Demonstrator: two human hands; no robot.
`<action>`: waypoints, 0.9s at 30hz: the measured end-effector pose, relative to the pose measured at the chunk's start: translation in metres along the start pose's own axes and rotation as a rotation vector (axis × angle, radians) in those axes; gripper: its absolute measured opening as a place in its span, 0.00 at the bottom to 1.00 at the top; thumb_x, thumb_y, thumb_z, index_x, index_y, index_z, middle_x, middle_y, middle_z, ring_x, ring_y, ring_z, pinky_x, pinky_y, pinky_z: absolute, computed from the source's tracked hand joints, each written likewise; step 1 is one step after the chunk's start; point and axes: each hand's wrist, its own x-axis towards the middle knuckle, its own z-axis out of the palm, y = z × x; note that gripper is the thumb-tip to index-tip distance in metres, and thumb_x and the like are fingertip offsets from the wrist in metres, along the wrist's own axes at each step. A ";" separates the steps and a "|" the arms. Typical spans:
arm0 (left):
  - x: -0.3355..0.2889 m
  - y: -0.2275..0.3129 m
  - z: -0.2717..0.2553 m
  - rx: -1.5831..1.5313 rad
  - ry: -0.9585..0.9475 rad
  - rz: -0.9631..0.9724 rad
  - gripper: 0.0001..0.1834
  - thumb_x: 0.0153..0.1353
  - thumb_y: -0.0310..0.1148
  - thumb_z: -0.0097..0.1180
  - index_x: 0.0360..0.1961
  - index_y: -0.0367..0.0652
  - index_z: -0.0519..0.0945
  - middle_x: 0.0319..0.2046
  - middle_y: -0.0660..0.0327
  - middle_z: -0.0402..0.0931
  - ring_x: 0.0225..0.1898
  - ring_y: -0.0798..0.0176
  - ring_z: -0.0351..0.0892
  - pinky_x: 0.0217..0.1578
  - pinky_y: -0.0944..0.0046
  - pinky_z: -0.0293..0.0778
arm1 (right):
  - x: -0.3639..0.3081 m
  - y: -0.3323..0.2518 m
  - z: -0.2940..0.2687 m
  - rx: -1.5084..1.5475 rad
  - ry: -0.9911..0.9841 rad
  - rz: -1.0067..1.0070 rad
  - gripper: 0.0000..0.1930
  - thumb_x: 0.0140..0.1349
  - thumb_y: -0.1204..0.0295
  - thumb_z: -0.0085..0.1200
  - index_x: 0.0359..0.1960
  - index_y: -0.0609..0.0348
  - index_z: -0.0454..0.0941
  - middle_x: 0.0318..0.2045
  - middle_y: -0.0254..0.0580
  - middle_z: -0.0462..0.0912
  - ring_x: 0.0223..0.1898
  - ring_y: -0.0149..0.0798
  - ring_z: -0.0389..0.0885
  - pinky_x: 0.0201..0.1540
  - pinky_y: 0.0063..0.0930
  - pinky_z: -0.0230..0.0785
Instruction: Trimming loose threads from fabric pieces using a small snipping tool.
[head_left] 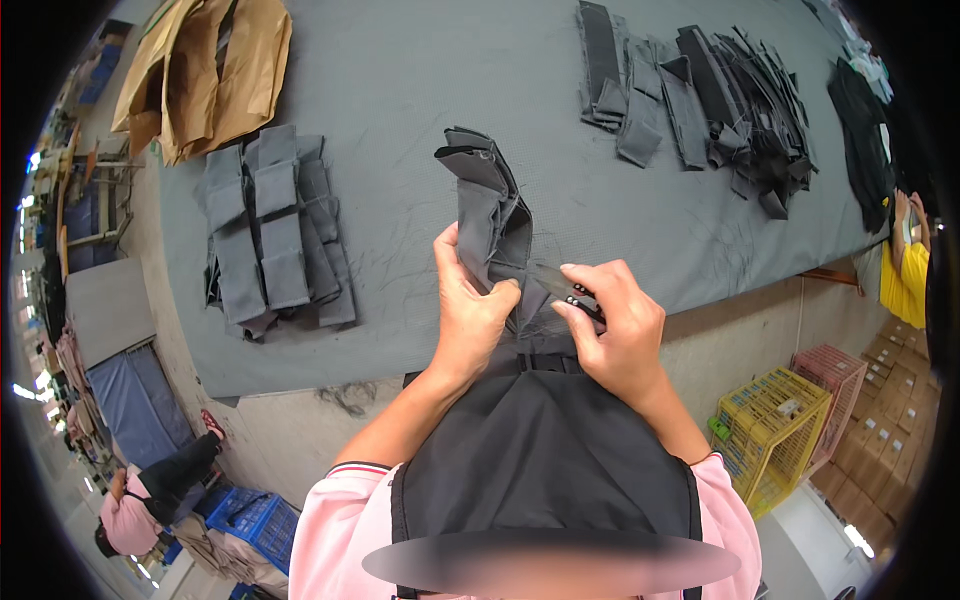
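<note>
My left hand [470, 315] grips a folded dark grey fabric strip [485, 205] near its lower end, with the thumb pressed over it. The strip stands up from my fist in loose layers and leans away over the table edge. In my right hand [625, 315] is a pair of thread snips [575, 292], black with pale pointed blades. Their tips point left at the strip's lower part, close to my left thumb. Whether the blades touch the cloth I cannot tell. My black apron [550, 440] lies just below both hands.
On the grey-covered table [400, 80], folded strips [280, 235] lie at left, near a brown paper bag [215, 80]. A larger heap of strips [740, 110] sits at far right. Yellow [770, 430] and pink crates [835, 385] stand at right. Other people [905, 260] are at the edges.
</note>
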 end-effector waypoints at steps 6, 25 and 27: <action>-0.001 -0.001 0.004 0.022 0.017 0.028 0.35 0.48 0.14 0.46 0.59 0.39 0.51 0.50 0.55 0.63 0.48 0.68 0.66 0.47 0.70 0.67 | 0.002 0.003 0.008 -0.185 -0.003 -0.157 0.17 0.44 0.73 0.63 0.39 0.57 0.77 0.26 0.34 0.75 0.21 0.37 0.74 0.24 0.28 0.65; 0.001 -0.002 0.004 0.067 0.067 0.061 0.34 0.49 0.13 0.48 0.57 0.39 0.52 0.48 0.58 0.64 0.46 0.70 0.67 0.45 0.71 0.67 | 0.005 -0.004 0.016 -0.288 -0.013 -0.167 0.14 0.44 0.77 0.62 0.36 0.58 0.79 0.26 0.35 0.77 0.22 0.39 0.76 0.24 0.28 0.67; 0.001 -0.003 0.004 0.050 0.072 0.039 0.34 0.49 0.13 0.47 0.58 0.40 0.52 0.47 0.58 0.64 0.45 0.70 0.67 0.44 0.72 0.67 | 0.005 -0.004 0.016 -0.301 -0.016 -0.168 0.15 0.44 0.77 0.62 0.36 0.57 0.79 0.26 0.35 0.77 0.22 0.39 0.76 0.25 0.28 0.68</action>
